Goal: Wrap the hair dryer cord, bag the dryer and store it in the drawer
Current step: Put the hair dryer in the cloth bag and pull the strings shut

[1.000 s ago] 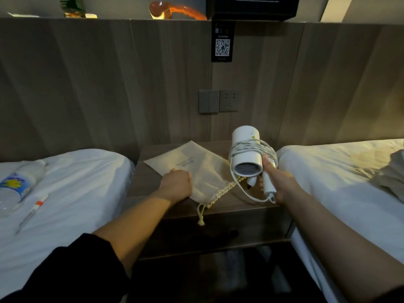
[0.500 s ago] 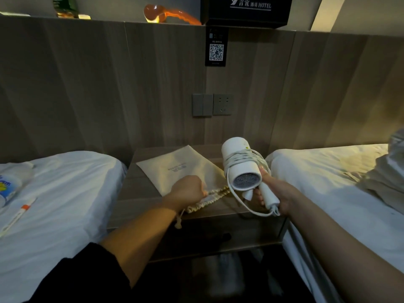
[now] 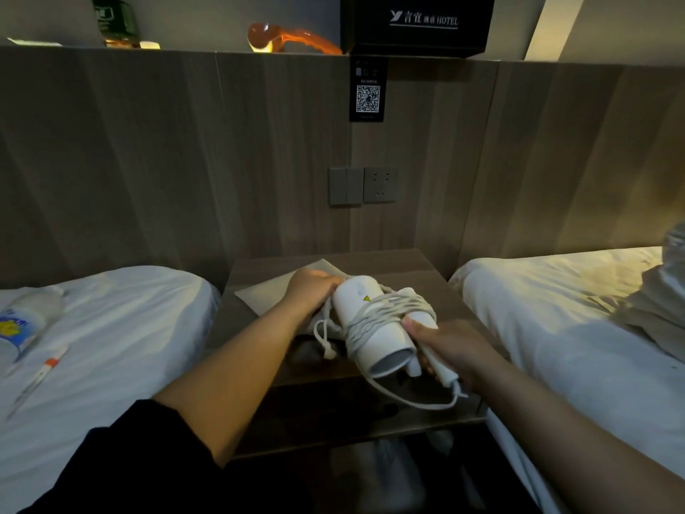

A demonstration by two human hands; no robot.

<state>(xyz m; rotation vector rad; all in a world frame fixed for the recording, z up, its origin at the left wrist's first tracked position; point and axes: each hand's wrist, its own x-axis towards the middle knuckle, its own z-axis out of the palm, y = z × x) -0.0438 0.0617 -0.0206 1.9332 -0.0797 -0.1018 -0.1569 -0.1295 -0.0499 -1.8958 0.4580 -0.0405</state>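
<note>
A white hair dryer (image 3: 374,328) with its white cord (image 3: 385,309) wound around the barrel is held over the wooden nightstand (image 3: 407,268). My right hand (image 3: 448,350) grips its folded handle, and a loop of cord hangs below. My left hand (image 3: 309,293) clutches the mouth of the beige drawstring bag (image 3: 267,293), right against the dryer's far end. The bag's drawstring (image 3: 322,339) dangles under the hand. The rest of the bag lies flat on the nightstand. The drawer front (image 3: 333,421) below is dark.
White beds flank the nightstand, the left bed (image 3: 111,328) with a water bottle (image 3: 26,320) and a pen (image 3: 40,372), the right bed (image 3: 556,328) with crumpled cloth (image 3: 663,291). A wall socket (image 3: 380,184) sits above. A ledge holds a black hotel box (image 3: 419,24).
My left hand has lifted the bag's mouth up to the dryer. My right hand has tipped the dryer down and leftward, its far end now at the bag opening.
</note>
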